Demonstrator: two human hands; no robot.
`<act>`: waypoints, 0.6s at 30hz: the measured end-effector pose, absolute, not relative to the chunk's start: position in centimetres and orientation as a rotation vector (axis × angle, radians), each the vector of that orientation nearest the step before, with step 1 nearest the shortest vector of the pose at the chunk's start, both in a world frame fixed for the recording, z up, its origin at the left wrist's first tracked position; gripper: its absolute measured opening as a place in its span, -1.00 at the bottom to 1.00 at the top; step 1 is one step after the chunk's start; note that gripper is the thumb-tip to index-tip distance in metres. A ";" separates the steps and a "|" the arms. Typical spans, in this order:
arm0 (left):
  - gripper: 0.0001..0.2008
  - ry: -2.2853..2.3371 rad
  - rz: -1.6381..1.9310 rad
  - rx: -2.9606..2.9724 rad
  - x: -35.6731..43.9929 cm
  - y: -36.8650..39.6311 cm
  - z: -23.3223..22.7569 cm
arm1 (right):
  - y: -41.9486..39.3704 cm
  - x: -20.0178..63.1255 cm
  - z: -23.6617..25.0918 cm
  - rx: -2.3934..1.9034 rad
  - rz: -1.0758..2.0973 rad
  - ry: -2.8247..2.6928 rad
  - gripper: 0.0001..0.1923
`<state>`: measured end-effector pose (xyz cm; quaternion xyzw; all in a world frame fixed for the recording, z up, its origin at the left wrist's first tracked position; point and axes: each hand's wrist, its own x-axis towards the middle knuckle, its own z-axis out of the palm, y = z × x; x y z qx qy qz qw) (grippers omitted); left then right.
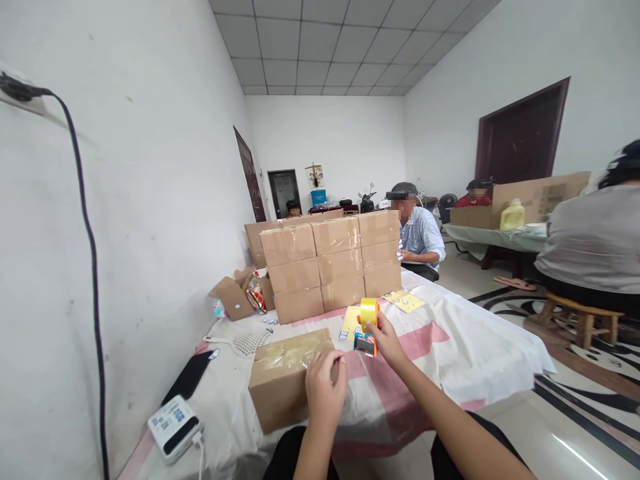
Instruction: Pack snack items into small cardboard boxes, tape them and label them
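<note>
**Tape Gun in One Hand, Box Under the Other**

Holding tight, the right hand (387, 341) is wrapped around a tape gun (367, 327) with a yellow roll on top. It is lifted a little above the table, just past the far right corner of a brown box (285, 380). The left hand (325, 390) lies flat on the near right part of that box, fingers bent over its edge. It presses down and grips nothing. Shiny tape covers the top of the box.

The box sits on a table (450, 347) with a white and pink cloth. Farther back on the table stands a stack of taped boxes (333, 263), well apart from the hands. A yellow sheet (405, 301) lies near the stack. A white device (174, 427) and a black phone (193, 375) lie to the left of the box. Other people (420, 233) sit at the far end of the room.
</note>
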<state>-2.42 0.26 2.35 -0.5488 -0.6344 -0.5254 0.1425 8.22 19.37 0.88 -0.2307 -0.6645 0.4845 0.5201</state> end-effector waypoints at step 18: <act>-0.79 -1.957 -2.277 -1.818 -0.1 0.3 3.5 | 11.4 10.8 4.2 -0.304 0.928 -1.765 -0.67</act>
